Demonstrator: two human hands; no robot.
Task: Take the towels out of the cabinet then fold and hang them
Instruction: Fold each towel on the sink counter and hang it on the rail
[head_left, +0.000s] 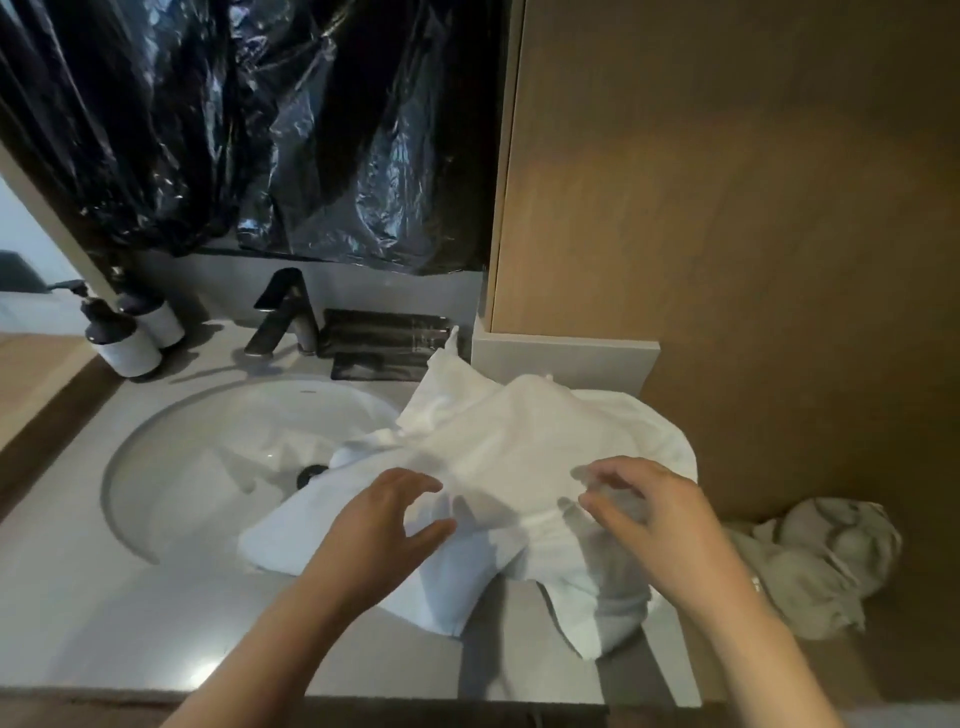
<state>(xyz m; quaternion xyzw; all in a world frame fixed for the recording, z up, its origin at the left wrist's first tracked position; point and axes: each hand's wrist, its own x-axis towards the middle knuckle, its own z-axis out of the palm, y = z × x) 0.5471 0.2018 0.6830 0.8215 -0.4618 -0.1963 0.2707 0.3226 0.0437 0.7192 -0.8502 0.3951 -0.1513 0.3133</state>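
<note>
The white towel (519, 457) hides the right rim of the sink (171, 467) and part of its drain (310, 475). The bottom edge cuts both forearms (270, 639). On the right hand (660, 519) the fingers (602, 506) are blurred, their grip unclear.

- Dim, warm room light, brightest over the white towel (519, 447), which glares almost to blank
- Sheen streaks across the black plastic sheet (249, 130)
- Soft shadows under the left hand (384, 525) and right hand (660, 519) on the cloth; the right fingertips smear with motion blur
- Wide-angle bend curves the countertop (78, 597) edge; corners fall dark
</note>
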